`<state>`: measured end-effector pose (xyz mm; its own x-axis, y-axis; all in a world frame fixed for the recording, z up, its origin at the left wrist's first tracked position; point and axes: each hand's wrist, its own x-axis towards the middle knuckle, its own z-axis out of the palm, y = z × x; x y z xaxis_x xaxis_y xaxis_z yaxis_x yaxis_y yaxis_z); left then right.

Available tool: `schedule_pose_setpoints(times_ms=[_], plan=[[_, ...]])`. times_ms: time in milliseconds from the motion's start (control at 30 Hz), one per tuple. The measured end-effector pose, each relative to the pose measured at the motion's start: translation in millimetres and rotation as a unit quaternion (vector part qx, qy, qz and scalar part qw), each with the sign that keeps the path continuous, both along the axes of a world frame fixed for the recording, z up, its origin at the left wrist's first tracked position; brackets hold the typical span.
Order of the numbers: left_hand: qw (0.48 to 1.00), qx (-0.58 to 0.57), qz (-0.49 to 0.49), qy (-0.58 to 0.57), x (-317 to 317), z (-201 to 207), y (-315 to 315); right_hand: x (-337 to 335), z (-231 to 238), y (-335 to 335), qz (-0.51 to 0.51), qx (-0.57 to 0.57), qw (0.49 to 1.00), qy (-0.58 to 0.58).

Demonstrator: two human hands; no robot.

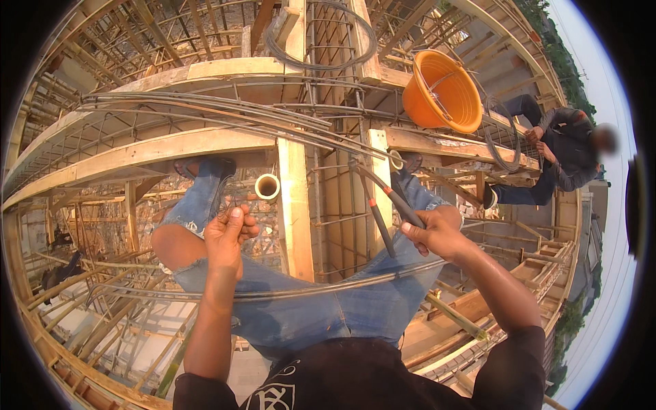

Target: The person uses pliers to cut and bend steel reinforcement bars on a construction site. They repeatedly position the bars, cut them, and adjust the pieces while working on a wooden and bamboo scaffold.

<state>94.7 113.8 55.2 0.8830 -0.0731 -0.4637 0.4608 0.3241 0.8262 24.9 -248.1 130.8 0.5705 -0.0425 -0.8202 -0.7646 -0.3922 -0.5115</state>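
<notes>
My right hand (437, 231) is closed round one handle of a pair of pincers (398, 202) with dark grips and orange-red bands. The other handle hangs free, spread away from the first. The pincers' jaws are near the steel bars between the formwork boards. My left hand (231, 229) is raised over my left knee, thumb and fingers pinched together. Thin dark wire (228, 199) shows just above its fingertips. Several long steel rods (301, 294) lie across my lap below both hands. Ahead of me is a rebar cage (335, 225) between timber boards.
An orange bucket (427, 102) lies tipped on the beam at the right. Loose rebar (225, 104) crosses the timber formwork (184, 142). Wire coils (372, 51) hang beyond. A pale pipe (267, 186) stands between my legs. Another person (564, 154) sits farther right. Scaffolding and lower ground lie below.
</notes>
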Motion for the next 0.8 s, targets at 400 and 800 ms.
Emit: schedule_pose_setpoints(times_ms=[400, 800], plan=[[0.997, -0.022, -0.032, 0.063, -48.3, 29.1, 0.9, 172.9, -192.4, -19.9, 0.071, -0.423, 0.888, -0.169], [0.959, -0.09, -0.229, 0.14, -19.1, 40.7, -13.0, 85.9, -29.2, 99.7, 0.059, 0.127, 0.903, -0.406]])
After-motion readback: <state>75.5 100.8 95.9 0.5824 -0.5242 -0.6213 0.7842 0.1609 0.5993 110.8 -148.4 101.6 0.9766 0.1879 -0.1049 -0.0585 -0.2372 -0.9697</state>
